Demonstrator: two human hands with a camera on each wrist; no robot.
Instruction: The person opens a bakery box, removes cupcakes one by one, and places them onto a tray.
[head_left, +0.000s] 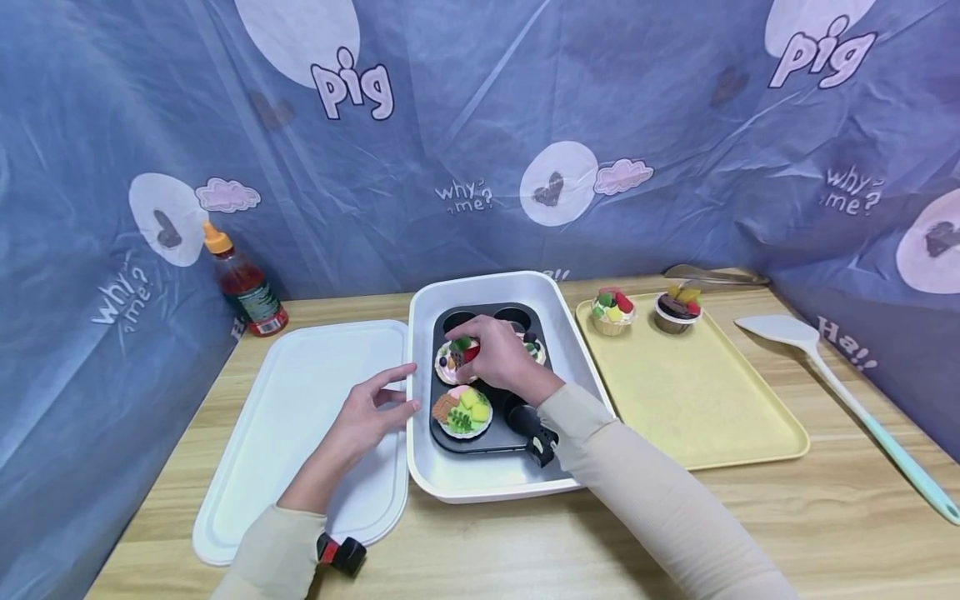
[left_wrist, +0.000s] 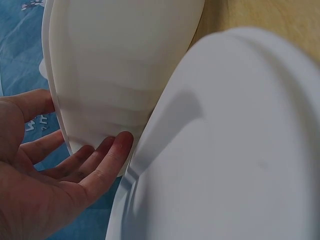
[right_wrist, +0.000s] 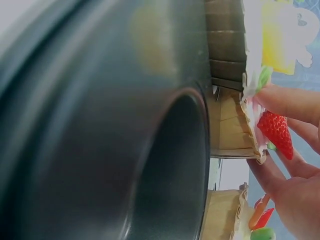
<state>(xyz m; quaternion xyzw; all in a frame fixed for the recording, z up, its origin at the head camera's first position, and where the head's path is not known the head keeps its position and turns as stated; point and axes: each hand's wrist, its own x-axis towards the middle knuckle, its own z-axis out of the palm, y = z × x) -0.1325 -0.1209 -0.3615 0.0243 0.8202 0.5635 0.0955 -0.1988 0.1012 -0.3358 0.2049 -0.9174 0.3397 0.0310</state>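
Note:
A dark muffin tin [head_left: 487, 446] lies inside a white rectangular bin [head_left: 502, 483]. My right hand [head_left: 497, 354] reaches into the bin and grips a cupcake [right_wrist: 252, 120] with pink cream and a strawberry, thumb and fingers around its top edge. In front of it sits a cupcake [head_left: 462, 412] with yellow and green pieces and a biscuit. Another cupcake [head_left: 534, 346] with dark berries is partly hidden behind my right hand. My left hand [head_left: 367, 417] is at the bin's left side, fingers loosely extended, fingertips against its outer wall in the left wrist view.
A white tray [head_left: 300, 400] lies left of the bin. On the right, a yellow tray [head_left: 697, 400] bears a strawberry cupcake [head_left: 612, 311] and a chocolate cupcake [head_left: 677, 310]. A sauce bottle [head_left: 251, 287] stands back left; a spatula [head_left: 847, 392] lies far right, metal tongs [head_left: 716, 275] behind.

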